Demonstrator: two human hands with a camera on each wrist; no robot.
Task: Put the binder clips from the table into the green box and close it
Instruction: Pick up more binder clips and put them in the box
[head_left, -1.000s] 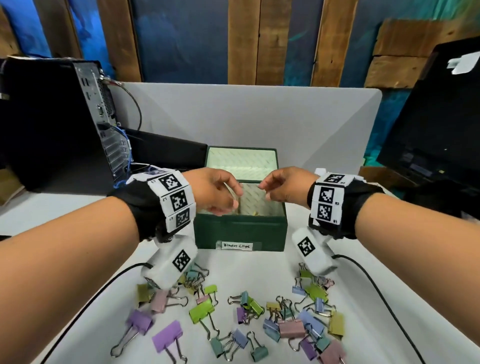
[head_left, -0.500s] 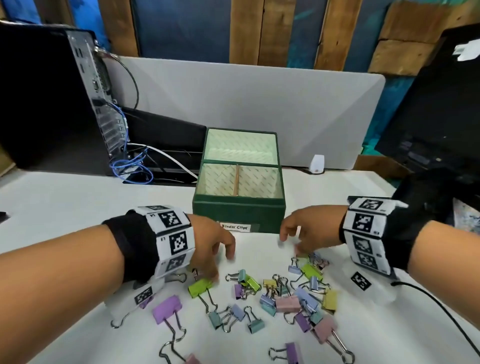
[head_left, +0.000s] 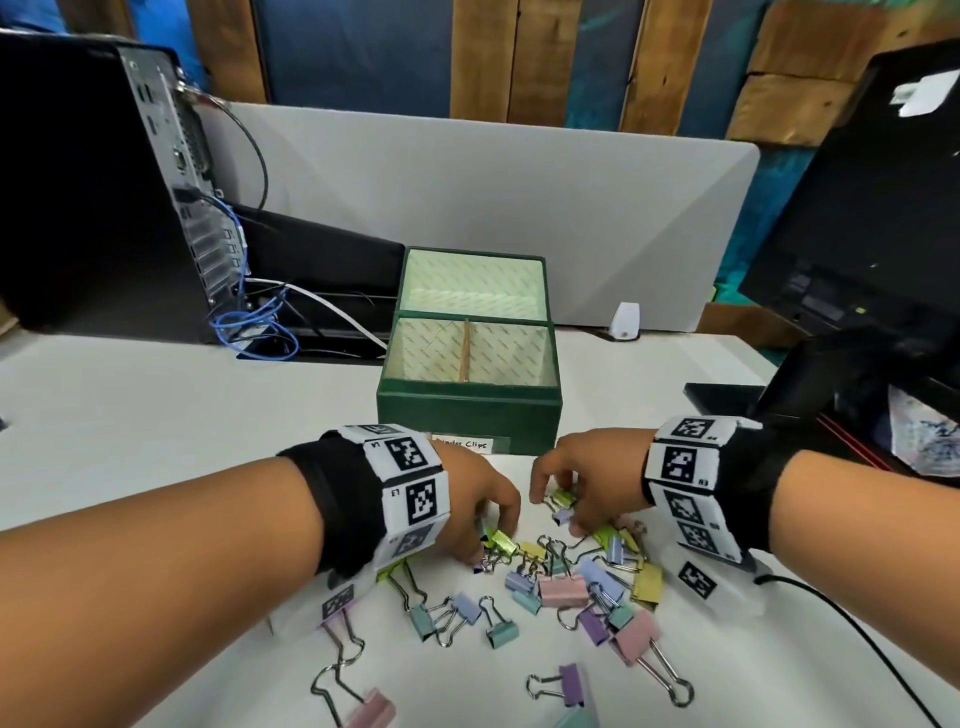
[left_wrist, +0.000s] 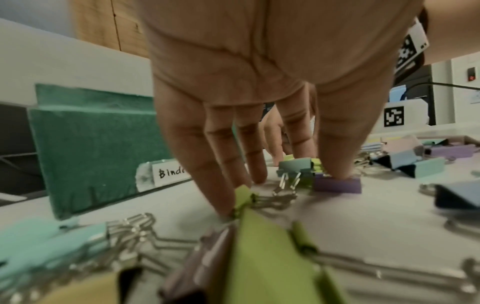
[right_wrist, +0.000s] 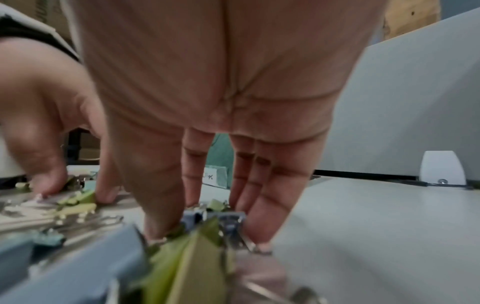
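Observation:
The green box (head_left: 467, 422) stands open on the white table, its lid (head_left: 470, 280) tipped back, a wooden divider inside; no clips show in it. Pastel binder clips (head_left: 563, 590) lie scattered in front of it. My left hand (head_left: 493, 540) reaches down into the pile's left side; in the left wrist view my left hand (left_wrist: 285, 185) has its thumb on a purple clip (left_wrist: 337, 185) and its fingers against a teal-green clump (left_wrist: 298, 166). My right hand (head_left: 561, 512) pinches clips at the pile's far edge; seen from the wrist, my right hand (right_wrist: 207, 226) closes thumb and fingers round a blue clip (right_wrist: 215, 217).
A black computer tower (head_left: 104, 182) with blue cables (head_left: 254, 332) stands at the back left. A grey divider panel (head_left: 519, 182) runs behind the box, with a small white device (head_left: 626, 322) at its foot. A black monitor (head_left: 857, 208) stands right. A black cable (head_left: 857, 634) trails from my right wrist.
Both hands came down from above the open box to the clip pile in front of it, and their fingers closed onto clips. The box has not moved.

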